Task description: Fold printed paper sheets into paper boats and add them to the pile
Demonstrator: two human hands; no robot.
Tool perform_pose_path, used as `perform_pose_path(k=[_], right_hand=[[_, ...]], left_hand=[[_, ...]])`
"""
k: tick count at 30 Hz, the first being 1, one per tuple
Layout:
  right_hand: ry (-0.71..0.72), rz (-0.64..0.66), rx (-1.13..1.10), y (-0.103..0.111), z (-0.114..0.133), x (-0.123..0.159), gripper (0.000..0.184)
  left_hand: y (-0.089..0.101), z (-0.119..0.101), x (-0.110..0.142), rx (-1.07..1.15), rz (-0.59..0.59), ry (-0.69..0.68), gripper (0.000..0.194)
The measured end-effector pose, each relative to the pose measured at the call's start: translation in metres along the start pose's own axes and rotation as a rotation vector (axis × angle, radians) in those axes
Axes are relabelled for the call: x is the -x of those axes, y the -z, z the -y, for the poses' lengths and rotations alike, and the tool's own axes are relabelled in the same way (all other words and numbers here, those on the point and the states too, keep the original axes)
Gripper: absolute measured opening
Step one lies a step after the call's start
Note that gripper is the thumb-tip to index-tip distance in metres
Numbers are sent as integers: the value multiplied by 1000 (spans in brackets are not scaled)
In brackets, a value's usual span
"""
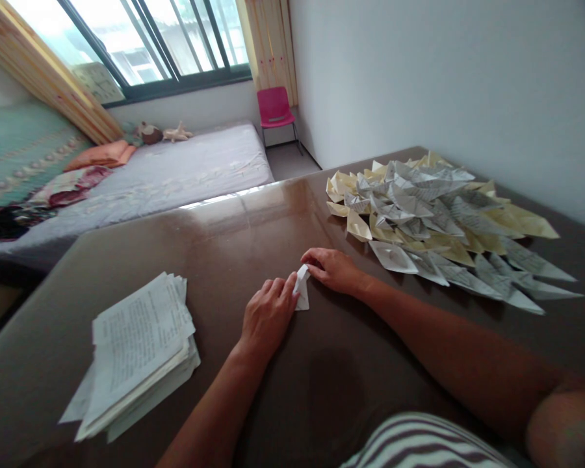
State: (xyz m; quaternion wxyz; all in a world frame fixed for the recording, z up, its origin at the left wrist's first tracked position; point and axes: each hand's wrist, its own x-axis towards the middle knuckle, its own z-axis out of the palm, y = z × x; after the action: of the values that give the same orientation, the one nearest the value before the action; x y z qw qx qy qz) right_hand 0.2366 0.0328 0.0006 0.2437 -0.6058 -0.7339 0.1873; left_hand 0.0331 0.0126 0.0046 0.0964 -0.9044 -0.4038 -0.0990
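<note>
A small folded piece of white paper (301,298) lies on the brown table in front of me, between my two hands. My left hand (272,307) presses on its left side, fingers close together. From the upper right, my right hand (332,268) pinches the paper's top corner with thumb and bent fingers. Part of the paper is hidden under the fingers. Right of my hands spreads a large heap of folded paper boats (419,208), white printed and yellowish ones. To the left lies a stack of printed paper sheets (139,344), its edges uneven.
The glossy brown table (234,240) ends at a far edge, with a bed (214,156) beyond it. A pink chair (275,107) stands by the curtain (272,45) under the window side. A white wall (419,78) runs along the table's right side.
</note>
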Motion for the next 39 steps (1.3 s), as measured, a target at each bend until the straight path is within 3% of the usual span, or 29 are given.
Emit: perform_pose_path(k=[7,14,22,31,39], right_hand=[[-23,14,-163,-4,-4,-3,24],[-26,-3,-208,-1,-3,-3,18],[21,1,-293,3,-1,-3,10],[12,86,-244,5,0,-1,17],[-4,35,-303,5,1,-2,18]], left_hand=[[6,0,3,-35,56,-68,47],[6,-2,0,-10,114,-13,44],[3,2,0,91,98,-13,43],[4,4,0,159,86,-33,46],[0,6,0,162,88,-62,41]])
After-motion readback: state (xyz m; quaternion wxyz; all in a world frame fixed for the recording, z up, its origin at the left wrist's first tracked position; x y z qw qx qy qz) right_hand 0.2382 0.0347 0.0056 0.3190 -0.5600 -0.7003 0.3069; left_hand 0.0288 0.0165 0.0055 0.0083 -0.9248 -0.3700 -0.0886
